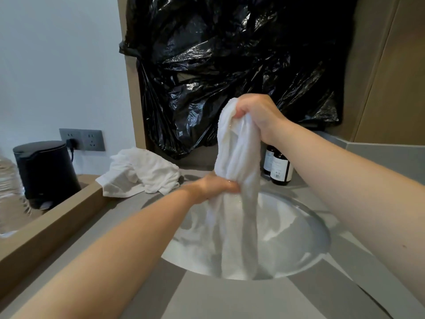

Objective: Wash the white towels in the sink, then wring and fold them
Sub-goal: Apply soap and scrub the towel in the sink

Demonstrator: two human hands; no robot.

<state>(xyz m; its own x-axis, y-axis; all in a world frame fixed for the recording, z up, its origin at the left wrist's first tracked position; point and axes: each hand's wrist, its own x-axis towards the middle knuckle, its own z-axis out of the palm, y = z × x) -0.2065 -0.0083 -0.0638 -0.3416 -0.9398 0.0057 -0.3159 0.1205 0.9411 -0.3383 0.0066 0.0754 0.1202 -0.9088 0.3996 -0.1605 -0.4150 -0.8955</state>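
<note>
You hold the wet white terry towel [239,153] upright over the round white basin sink [322,229]. Your right hand [255,113] has its grip closed around the top end, and your left hand [218,186] has its grip closed around the middle. The lower end hangs down into the sink. I judge that this is the wringing step. Keep the towel above the basin and turn your 2 hands in opposite directions. Then move the left grip lower, so that the bottom part is squeezed too. The other crumpled white towel [142,173] lies on the grey surface [207,300] beside the sink.
</note>
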